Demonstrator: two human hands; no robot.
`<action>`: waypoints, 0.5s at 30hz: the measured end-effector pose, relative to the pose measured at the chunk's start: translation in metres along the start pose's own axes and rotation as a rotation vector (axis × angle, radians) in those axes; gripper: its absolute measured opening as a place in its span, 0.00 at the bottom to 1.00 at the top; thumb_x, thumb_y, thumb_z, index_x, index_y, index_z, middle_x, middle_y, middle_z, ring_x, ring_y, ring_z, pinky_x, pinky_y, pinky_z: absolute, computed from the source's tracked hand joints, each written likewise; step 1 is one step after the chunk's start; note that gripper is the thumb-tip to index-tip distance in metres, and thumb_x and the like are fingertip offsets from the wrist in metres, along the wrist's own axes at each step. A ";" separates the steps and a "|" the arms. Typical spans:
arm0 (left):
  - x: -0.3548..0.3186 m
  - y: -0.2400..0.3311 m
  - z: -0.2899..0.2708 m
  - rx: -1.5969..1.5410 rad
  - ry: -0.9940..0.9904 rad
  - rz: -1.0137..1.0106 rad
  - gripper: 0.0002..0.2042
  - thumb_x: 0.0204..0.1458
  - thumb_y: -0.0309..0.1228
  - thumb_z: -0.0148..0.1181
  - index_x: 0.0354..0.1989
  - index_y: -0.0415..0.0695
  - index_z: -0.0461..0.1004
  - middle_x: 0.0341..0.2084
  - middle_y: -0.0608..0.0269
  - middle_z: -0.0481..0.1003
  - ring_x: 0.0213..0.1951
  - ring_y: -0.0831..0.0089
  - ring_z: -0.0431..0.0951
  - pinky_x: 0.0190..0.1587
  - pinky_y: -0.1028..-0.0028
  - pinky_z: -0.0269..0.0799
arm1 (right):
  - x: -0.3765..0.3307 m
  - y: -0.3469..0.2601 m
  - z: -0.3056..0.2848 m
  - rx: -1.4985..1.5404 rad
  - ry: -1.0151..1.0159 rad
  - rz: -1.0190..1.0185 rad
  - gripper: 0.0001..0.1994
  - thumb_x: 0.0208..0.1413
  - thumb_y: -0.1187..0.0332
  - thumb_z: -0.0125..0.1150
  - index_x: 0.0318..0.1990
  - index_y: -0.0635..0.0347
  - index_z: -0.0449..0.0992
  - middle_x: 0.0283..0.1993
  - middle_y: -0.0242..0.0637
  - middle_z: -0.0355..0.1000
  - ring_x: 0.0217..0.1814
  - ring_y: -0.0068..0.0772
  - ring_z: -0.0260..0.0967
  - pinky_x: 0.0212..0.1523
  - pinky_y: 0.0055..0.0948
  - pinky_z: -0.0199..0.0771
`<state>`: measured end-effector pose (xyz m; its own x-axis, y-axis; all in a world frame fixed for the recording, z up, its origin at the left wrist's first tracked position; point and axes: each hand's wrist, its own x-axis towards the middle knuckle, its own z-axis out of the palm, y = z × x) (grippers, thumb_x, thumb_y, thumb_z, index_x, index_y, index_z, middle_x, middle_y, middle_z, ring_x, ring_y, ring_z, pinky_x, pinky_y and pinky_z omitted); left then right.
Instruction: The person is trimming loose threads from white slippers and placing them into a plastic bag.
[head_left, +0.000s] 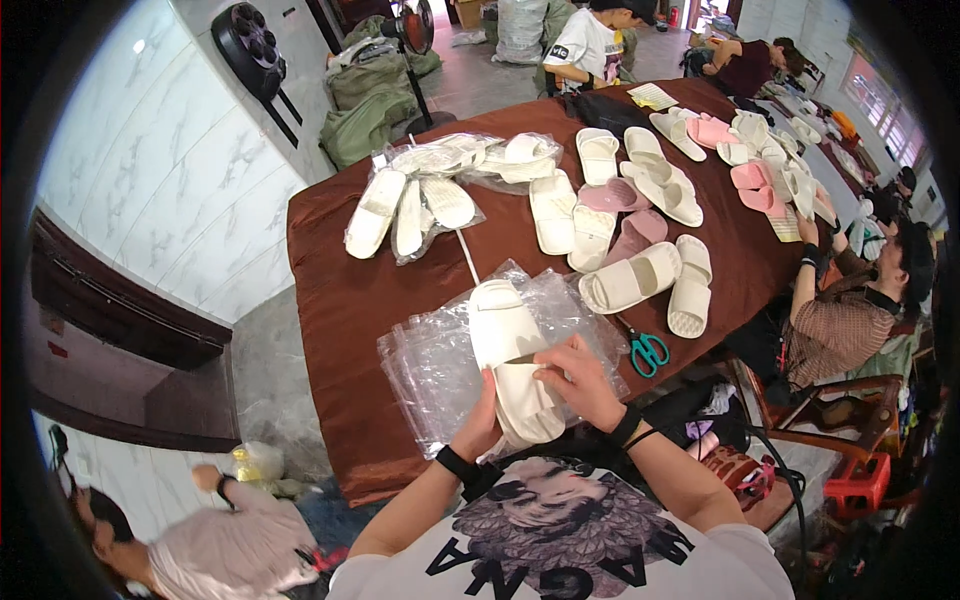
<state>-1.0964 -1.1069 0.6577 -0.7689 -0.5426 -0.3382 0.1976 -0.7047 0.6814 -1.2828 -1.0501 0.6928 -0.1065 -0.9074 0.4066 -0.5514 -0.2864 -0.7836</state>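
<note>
A pair of white slippers (503,325) lies overlapped end to end over a pile of clear plastic bags (420,370), close to my body. My left hand (478,425) grips the near slipper (527,405) along its left side. From the right, my right hand (583,382) closes around the same slipper at the strap, fingertips pressed to it; its inner fingers are partly hidden. Teal-handled scissors (648,355) rest just right of the bags. Beyond them lie more loose white slippers (690,285) and dusty-pink slippers (637,235).
Bagged white slippers (430,195) are heaped at the far left of the brown-covered table (350,340). White and light-pink slippers (760,185) cover its right end. Co-workers sit at the right (845,320) and far side (590,50); another person (220,535) is at lower left.
</note>
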 end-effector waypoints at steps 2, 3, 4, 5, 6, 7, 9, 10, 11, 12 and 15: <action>0.009 -0.004 0.002 0.021 -0.052 -0.025 0.36 0.62 0.58 0.26 0.68 0.42 0.49 0.64 0.58 0.59 0.64 0.66 0.61 0.64 0.66 0.58 | -0.001 0.010 -0.007 -0.005 0.039 0.005 0.09 0.47 0.72 0.66 0.37 0.59 0.75 0.35 0.36 0.72 0.39 0.40 0.63 0.40 0.32 0.65; 0.014 -0.007 0.001 0.021 -0.058 -0.030 0.36 0.62 0.58 0.26 0.68 0.42 0.49 0.64 0.58 0.59 0.64 0.66 0.61 0.64 0.66 0.58 | -0.001 0.017 -0.010 0.010 0.050 0.059 0.10 0.47 0.73 0.66 0.38 0.59 0.75 0.35 0.36 0.72 0.39 0.40 0.63 0.40 0.32 0.65; 0.018 -0.011 0.000 0.148 -0.080 -0.007 0.35 0.63 0.57 0.28 0.68 0.42 0.49 0.64 0.58 0.59 0.63 0.65 0.62 0.63 0.66 0.59 | -0.001 0.024 -0.015 0.025 0.061 0.112 0.10 0.48 0.73 0.65 0.39 0.59 0.75 0.35 0.36 0.72 0.40 0.40 0.63 0.41 0.32 0.66; 0.021 -0.014 -0.001 0.275 -0.102 0.018 0.34 0.63 0.56 0.30 0.68 0.42 0.48 0.63 0.58 0.59 0.62 0.65 0.64 0.62 0.66 0.60 | 0.000 0.032 -0.024 0.021 0.063 0.116 0.10 0.48 0.73 0.65 0.39 0.59 0.75 0.35 0.36 0.72 0.40 0.40 0.63 0.41 0.32 0.66; 0.021 -0.013 -0.004 0.273 -0.099 0.019 0.34 0.63 0.56 0.30 0.68 0.42 0.48 0.63 0.58 0.59 0.62 0.65 0.64 0.62 0.66 0.60 | 0.003 0.042 -0.034 -0.084 0.129 0.076 0.10 0.47 0.73 0.65 0.39 0.58 0.75 0.36 0.36 0.73 0.39 0.41 0.64 0.40 0.33 0.66; 0.019 -0.009 -0.007 0.349 -0.058 0.061 0.32 0.64 0.53 0.34 0.68 0.42 0.51 0.62 0.58 0.61 0.60 0.65 0.65 0.61 0.66 0.62 | 0.004 0.053 -0.050 -0.195 0.197 0.039 0.11 0.47 0.74 0.65 0.39 0.57 0.75 0.36 0.36 0.74 0.38 0.42 0.65 0.40 0.35 0.66; 0.015 0.002 -0.013 0.419 -0.010 0.106 0.30 0.65 0.50 0.38 0.67 0.42 0.53 0.61 0.57 0.63 0.59 0.66 0.67 0.59 0.67 0.63 | 0.007 0.078 -0.088 -0.297 0.259 0.078 0.11 0.47 0.74 0.65 0.40 0.57 0.75 0.38 0.37 0.74 0.39 0.43 0.67 0.40 0.36 0.68; 0.014 0.008 -0.016 0.488 0.044 0.075 0.28 0.64 0.48 0.41 0.66 0.41 0.56 0.59 0.57 0.65 0.57 0.66 0.68 0.59 0.67 0.63 | 0.008 0.091 -0.109 -0.293 0.293 0.151 0.11 0.46 0.74 0.65 0.40 0.57 0.75 0.38 0.38 0.74 0.40 0.44 0.67 0.42 0.37 0.68; 0.003 0.017 -0.020 0.565 0.132 0.061 0.26 0.64 0.45 0.43 0.64 0.41 0.59 0.56 0.57 0.68 0.56 0.67 0.69 0.58 0.68 0.64 | 0.014 0.103 -0.126 -0.259 0.315 0.202 0.11 0.46 0.74 0.65 0.40 0.58 0.76 0.39 0.39 0.74 0.41 0.45 0.67 0.43 0.37 0.69; -0.004 0.020 -0.028 0.562 0.195 0.070 0.23 0.64 0.43 0.46 0.62 0.40 0.63 0.52 0.58 0.71 0.54 0.68 0.71 0.57 0.69 0.65 | 0.020 0.114 -0.148 -0.374 0.295 0.202 0.11 0.46 0.74 0.64 0.40 0.58 0.76 0.39 0.40 0.74 0.42 0.46 0.67 0.44 0.38 0.69; -0.014 0.035 -0.048 0.576 0.270 0.092 0.23 0.62 0.42 0.50 0.61 0.42 0.64 0.51 0.61 0.73 0.50 0.72 0.73 0.53 0.71 0.66 | 0.039 0.144 -0.219 -0.691 0.168 0.327 0.12 0.48 0.71 0.62 0.42 0.59 0.77 0.37 0.43 0.73 0.42 0.46 0.68 0.45 0.39 0.68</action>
<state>-1.0494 -1.1463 0.6551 -0.5690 -0.7381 -0.3625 -0.1613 -0.3321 0.9293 -1.5473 -1.0590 0.6989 -0.4460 -0.8380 0.3144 -0.8544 0.2940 -0.4284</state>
